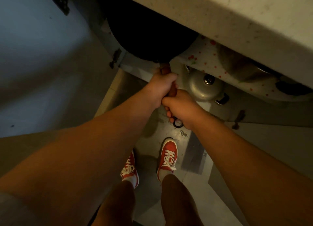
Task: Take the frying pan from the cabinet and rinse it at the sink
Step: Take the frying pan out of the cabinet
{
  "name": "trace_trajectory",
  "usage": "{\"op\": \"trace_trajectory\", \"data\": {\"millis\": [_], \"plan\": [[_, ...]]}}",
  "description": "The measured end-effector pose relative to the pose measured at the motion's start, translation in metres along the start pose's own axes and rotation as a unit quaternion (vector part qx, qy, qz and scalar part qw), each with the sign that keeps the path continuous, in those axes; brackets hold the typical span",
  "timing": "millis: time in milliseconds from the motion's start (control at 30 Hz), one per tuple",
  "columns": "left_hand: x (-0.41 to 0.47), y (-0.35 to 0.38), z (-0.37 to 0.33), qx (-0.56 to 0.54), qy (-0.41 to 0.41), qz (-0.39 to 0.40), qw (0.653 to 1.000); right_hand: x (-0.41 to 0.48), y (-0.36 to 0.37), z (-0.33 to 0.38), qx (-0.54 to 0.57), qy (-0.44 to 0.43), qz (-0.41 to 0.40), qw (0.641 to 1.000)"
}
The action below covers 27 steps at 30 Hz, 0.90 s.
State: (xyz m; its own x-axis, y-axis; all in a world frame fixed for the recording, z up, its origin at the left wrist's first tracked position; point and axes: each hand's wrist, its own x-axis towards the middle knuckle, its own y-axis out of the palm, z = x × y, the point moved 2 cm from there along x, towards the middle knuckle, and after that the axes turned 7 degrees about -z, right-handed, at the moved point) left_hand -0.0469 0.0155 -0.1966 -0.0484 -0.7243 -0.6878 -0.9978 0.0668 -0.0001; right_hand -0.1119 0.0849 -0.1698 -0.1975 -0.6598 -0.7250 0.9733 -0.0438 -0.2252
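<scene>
A large black frying pan (145, 34) sticks out of the open lower cabinet, its far part hidden under the stone counter edge (220, 17). Its brown wooden handle (165, 70) points toward me. My left hand (162, 88) is wrapped around the handle close to the pan. My right hand (182, 107) grips the handle's end just behind the left, the two hands touching. A dark ring (177, 123) at the handle's tip shows below my right hand. The sink is not in view.
The grey cabinet door (42, 56) stands open at left. A metal pot lid with a knob (205, 86) sits on the cabinet's lower level beneath a cherry-patterned shelf liner (211, 59). My red sneakers (166, 158) stand on the grey floor below.
</scene>
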Motion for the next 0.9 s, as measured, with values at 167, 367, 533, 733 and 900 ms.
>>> {"op": "trace_trajectory", "data": {"millis": [167,367,533,733,900], "plan": [[-0.053,-0.014,0.015,-0.002,-0.047,0.004,0.999,-0.044,0.009,-0.019,-0.001,0.016,0.019,1.000],[-0.122,-0.037,0.025,-0.008,-0.093,0.011,0.996,-0.116,0.019,-0.031,-0.002,0.062,0.030,0.998],[-0.177,-0.064,0.029,0.070,-0.135,0.035,0.988,-0.183,0.034,-0.028,0.036,0.127,0.032,0.991],[-0.248,-0.090,0.016,0.123,-0.152,0.104,0.975,-0.261,0.049,-0.022,0.039,0.176,0.023,0.983],[-0.299,-0.098,0.010,0.187,-0.155,0.139,0.960,-0.321,0.054,-0.023,0.083,0.190,-0.012,0.978]]}}
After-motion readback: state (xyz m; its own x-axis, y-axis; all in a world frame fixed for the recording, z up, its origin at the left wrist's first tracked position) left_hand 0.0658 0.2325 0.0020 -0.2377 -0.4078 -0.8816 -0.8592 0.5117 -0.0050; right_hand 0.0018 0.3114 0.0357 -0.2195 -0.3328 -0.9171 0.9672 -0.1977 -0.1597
